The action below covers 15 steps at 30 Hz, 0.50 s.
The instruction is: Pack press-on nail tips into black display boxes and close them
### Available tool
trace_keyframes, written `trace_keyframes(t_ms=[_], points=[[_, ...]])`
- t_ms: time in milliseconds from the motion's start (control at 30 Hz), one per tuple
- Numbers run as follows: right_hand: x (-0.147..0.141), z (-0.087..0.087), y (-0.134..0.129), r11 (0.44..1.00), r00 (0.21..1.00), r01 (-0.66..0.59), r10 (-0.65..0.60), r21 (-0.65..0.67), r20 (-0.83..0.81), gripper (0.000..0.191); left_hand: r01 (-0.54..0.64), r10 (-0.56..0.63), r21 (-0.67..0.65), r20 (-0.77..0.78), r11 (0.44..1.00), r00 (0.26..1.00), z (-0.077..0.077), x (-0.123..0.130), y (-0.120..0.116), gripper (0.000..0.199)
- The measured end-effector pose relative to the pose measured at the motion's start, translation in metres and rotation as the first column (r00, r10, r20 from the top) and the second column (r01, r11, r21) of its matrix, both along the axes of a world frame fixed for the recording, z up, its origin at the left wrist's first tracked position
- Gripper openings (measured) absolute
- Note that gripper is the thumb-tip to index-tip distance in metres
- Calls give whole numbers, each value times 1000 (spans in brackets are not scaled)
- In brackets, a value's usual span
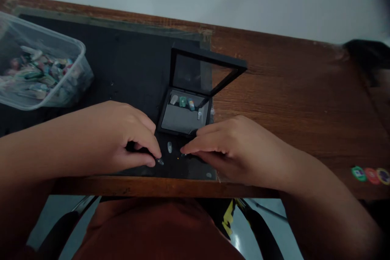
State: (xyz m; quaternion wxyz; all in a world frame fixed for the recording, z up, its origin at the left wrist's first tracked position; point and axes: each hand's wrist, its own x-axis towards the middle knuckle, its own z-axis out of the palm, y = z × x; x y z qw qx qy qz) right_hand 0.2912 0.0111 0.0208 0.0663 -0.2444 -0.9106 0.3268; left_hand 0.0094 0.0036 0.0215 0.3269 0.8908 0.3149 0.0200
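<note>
Just in front of an open black case (160,118), my left hand (131,138) has its thumb and index finger closed at a small shiny false nail (160,161) on the dark mat. My right hand (225,144) reaches in from the other side, its fingers closed at another dark, glossy false nail (183,154), mostly covered by the fingertips. Between the hands a pale false nail (170,147) lies loose. Inside the case, a whitish nail (174,99), a green nail (182,101), a blue-and-orange nail (191,104) and a light nail (199,113) rest on a grey pad.
The case's windowed lid (210,59) stands raised toward the back. At the left, a clear plastic tub (83,48) holds many small colourful pieces. Round stickers (371,175) are on the wooden table (289,89) at right. The black mat (128,61) ends near the front edge.
</note>
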Motion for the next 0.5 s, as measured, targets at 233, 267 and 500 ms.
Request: trace_keyframes(t_ms=[233,267,500], points=[[7,2,0,981,980,165,-151,104,-127,19,38,-35,39,-75,999,997,3,5,-6,7],[9,3,1,973,972,198,-179,119,-152,18,28,-24,48,-84,998,996,3,6,-7,8],[24,-4,15,891,902,402,-345,213,-258,19,-107,116,66,-167,992,979,10,8,-11,30]])
